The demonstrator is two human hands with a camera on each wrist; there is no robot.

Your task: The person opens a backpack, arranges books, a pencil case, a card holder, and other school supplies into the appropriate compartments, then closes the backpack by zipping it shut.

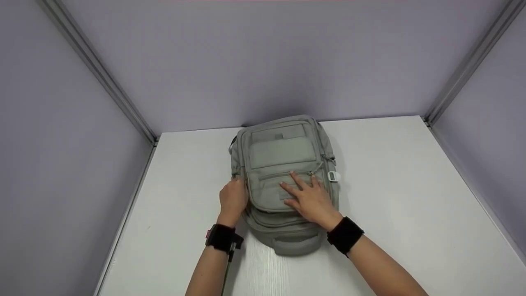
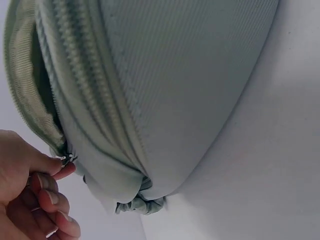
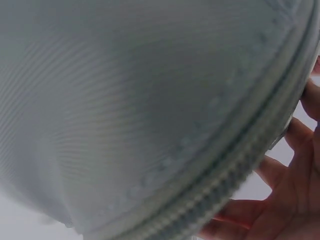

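A grey-green backpack [image 1: 283, 164] lies flat on the white table [image 1: 394, 197], front side up, its handle toward me. My left hand [image 1: 232, 198] is at the pack's left side. In the left wrist view its thumb and forefinger [image 2: 42, 167] pinch a small metal zipper pull [image 2: 68, 159] at the edge of the backpack [image 2: 165, 90]. My right hand [image 1: 308, 196] lies flat on the front pocket with its fingers spread and straight. The right wrist view shows the pack's fabric [image 3: 125, 110] very close and the right hand's fingers [image 3: 280, 200] against it.
Lilac walls with metal corner rails [image 1: 98, 70] close in the table on three sides. A small white tag [image 1: 333, 176] hangs off the pack's right side. Black bands sit on both wrists [image 1: 344, 234].
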